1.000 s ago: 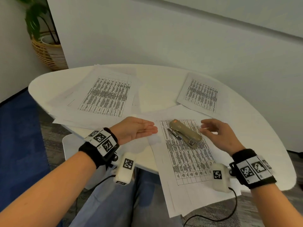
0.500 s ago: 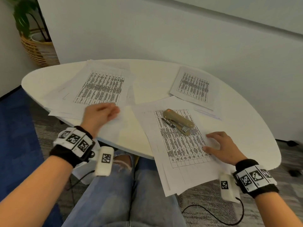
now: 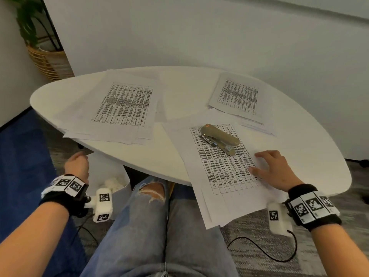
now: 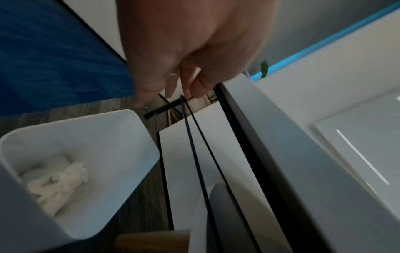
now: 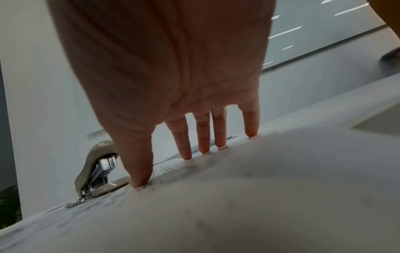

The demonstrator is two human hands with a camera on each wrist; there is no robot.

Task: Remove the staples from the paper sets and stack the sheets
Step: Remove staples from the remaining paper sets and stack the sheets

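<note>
Paper sets of white printed sheets, each bearing a dense black table, lie in three groups on a white oval table [image 3: 299, 148]. One spread pile [image 3: 121, 108] sits at the far left, a smaller set [image 3: 239, 96] at the far right, and the nearest set [image 3: 219, 168] overhangs the table's front edge above the person's knees. A beige stapler with a metal remover tab [image 3: 219, 139] rests on top of that near set.

The right hand [image 3: 277, 170] lies on the near set's right side, fingers [image 5: 203, 135] straight and spread, tips pressing the paper just beside the stapler [image 5: 95, 171].

The left hand [image 3: 76, 164] is off the table, lowered beside a white plastic bin [image 4: 90, 137] that holds crumpled white tissue [image 4: 58, 179]. Its fingers [image 4: 201, 85] are drawn together near the thumb; whether they pinch a staple or anything else cannot be told, as the frame is blurred.

Judging by the layout, the task looks partly done: the loose left pile may be freed sheets, while the near set and the far right set probably remain to be worked. No single tidy stack is yet visible.
</note>
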